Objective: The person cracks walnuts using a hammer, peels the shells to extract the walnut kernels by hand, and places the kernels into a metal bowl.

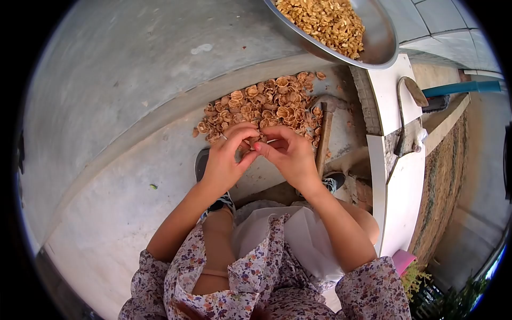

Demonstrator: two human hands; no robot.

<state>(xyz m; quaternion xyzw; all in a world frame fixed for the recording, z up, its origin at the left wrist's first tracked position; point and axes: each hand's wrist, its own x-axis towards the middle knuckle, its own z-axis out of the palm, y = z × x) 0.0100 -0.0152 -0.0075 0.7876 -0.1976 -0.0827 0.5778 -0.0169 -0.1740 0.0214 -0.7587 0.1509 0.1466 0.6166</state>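
Observation:
Between my fingertips is a small brown walnut [256,141], mostly covered by the fingers, so I cannot tell whether it is whole or a piece. My left hand [230,152] pinches it from the left, a ring on one finger. From the right, my right hand [288,154] grips the same walnut, with thumb and forefinger closed on it. Just beyond both hands lies a heap of broken walnut shells [266,101] on the concrete floor. A hammer with a wooden handle [324,138] rests at the heap's right side, near my right hand.
A wide metal bowl [381,37] of walnut kernels [330,24] stands at the top right, above a white-faced ledge [397,186]. On that ledge lies a curved sickle-like tool [401,114]. A teal pipe [461,88] sticks out beyond it. My shoes [202,162] flank the floor by the shells.

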